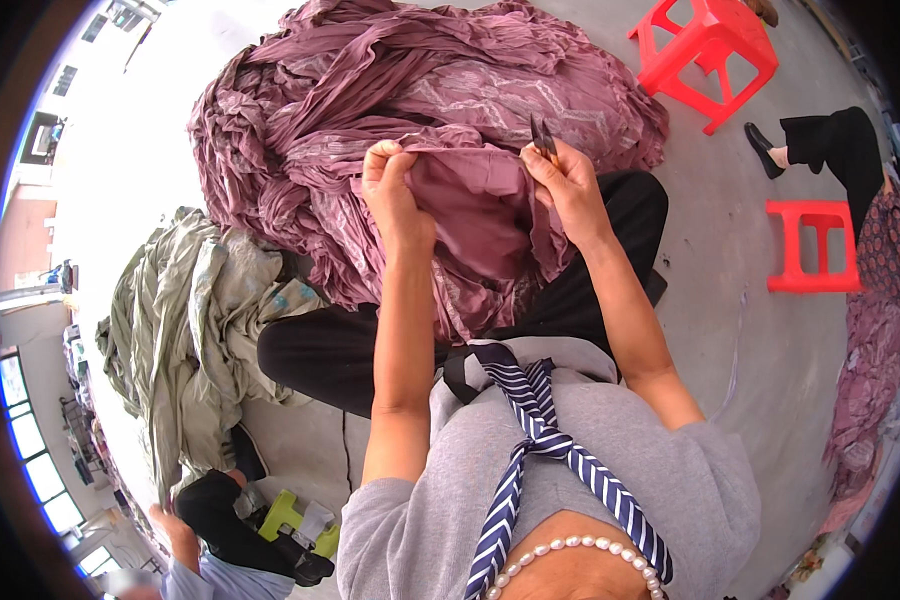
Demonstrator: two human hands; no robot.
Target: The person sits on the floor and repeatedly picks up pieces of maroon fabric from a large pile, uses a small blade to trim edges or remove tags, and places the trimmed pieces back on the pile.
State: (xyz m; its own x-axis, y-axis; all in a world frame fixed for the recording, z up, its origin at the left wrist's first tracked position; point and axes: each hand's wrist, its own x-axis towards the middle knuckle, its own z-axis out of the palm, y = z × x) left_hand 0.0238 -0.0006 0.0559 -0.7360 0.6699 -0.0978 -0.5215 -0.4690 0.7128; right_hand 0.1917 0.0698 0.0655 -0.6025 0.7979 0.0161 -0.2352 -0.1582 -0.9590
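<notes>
Your left hand (pixel 390 190) pinches the hem of the mauve garment (pixel 470 210) draped over your lap. Your right hand (pixel 567 185) grips its other edge and small thread snips (pixel 544 138), before the mauve fabric heap (pixel 410 90).

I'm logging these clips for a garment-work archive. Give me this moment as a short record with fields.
setting: concrete floor, person seated
left hand: pinches the edge of the mauve fabric, lifting it
right hand: grips the same edge and holds small thread snips, tips up
fabric pile: large mauve pleated heap beyond the hands
other cloth: olive-green heap to the left
furniture: two red plastic stools
other people: one at lower left, a leg at right
</notes>
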